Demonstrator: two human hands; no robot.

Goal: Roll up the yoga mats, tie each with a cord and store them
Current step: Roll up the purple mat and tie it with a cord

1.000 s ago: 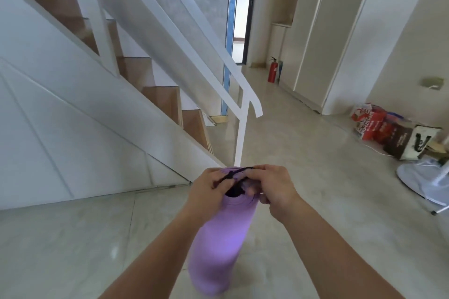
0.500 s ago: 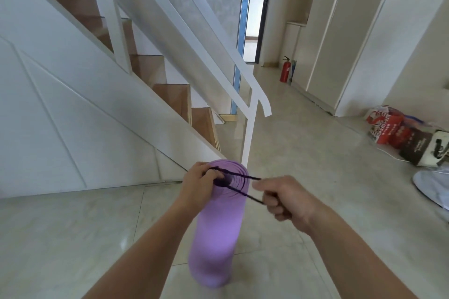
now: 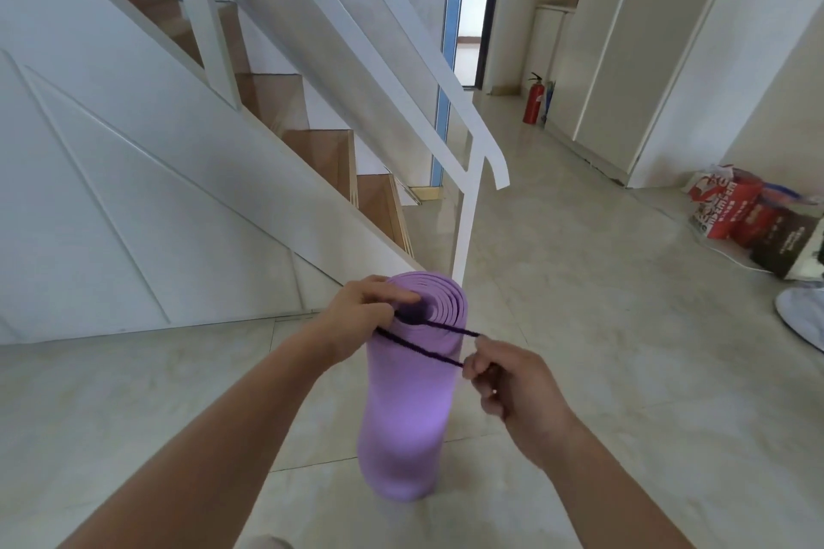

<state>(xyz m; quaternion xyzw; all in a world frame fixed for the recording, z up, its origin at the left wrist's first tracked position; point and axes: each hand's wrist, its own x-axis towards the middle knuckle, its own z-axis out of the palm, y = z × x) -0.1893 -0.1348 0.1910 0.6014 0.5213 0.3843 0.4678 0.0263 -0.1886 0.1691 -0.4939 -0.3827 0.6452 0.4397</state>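
The rolled purple yoga mat (image 3: 410, 406) stands upright on the floor (image 3: 579, 325), with the foot of the staircase (image 3: 312, 138) just behind it. The left hand (image 3: 356, 321) sits at the mat's top end, fingers curled and pinning the dark cord (image 3: 428, 352) against the rim beside the core. The right hand (image 3: 512, 383), just right of the mat's top, pinches the cord with closed fingers, and 2 strands stretch taut across the mat's upper end
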